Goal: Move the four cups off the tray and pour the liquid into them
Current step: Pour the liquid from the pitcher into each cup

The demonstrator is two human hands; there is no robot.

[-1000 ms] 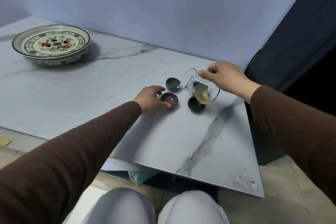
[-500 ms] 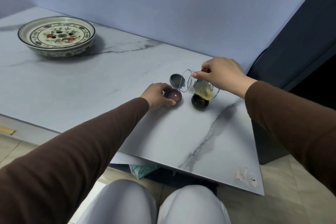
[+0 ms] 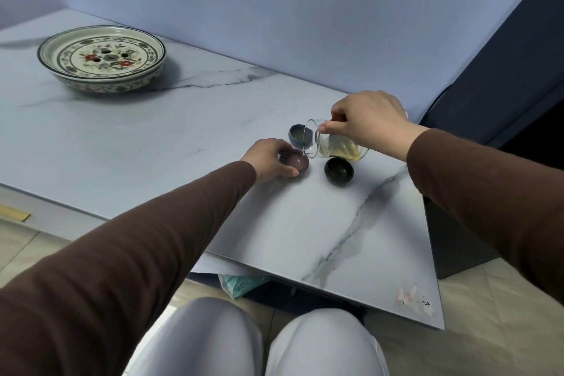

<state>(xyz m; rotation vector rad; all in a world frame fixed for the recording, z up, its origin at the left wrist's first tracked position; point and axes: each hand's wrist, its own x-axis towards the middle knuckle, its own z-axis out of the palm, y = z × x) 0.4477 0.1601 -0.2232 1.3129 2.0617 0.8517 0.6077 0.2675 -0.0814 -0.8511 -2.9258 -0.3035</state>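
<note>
Right hand (image 3: 370, 122) tips glass pitcher (image 3: 332, 146) over left hand's (image 3: 268, 159) purple cup (image 3: 294, 162).

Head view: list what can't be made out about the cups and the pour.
- Fourth cup: not visible; possibly behind the right hand or glass pitcher.
- Black cup: fill level unreadable, interior too dark.
- Purple cup: near side covered by left hand.
- Pitcher handle: hidden by the right hand.
</note>
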